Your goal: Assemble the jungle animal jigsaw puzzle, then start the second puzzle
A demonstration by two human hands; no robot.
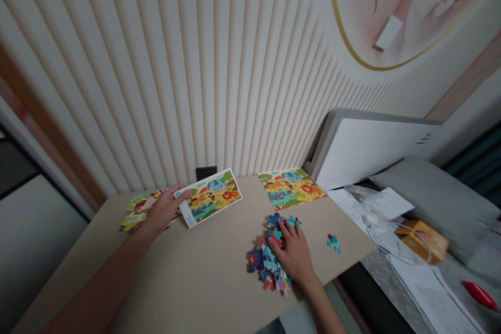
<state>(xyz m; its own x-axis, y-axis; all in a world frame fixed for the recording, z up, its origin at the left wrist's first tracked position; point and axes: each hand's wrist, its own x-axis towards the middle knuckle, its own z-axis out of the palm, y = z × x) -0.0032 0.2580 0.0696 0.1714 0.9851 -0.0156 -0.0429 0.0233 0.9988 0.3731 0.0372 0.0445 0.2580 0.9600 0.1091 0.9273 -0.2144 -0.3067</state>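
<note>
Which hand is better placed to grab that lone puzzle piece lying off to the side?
Probably right: the right hand rests on the pile beside the lone piece; the left hand is across the table on the card.

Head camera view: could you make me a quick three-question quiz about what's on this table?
1. True or false: the right hand rests on the pile of loose puzzle pieces.
2. What does the left hand touch? A) the picture card B) the red pen C) the orange box
3. Fill in: one stray puzzle piece lies to the ___ of the pile.

Key: 1 true; 2 A; 3 right.
</note>
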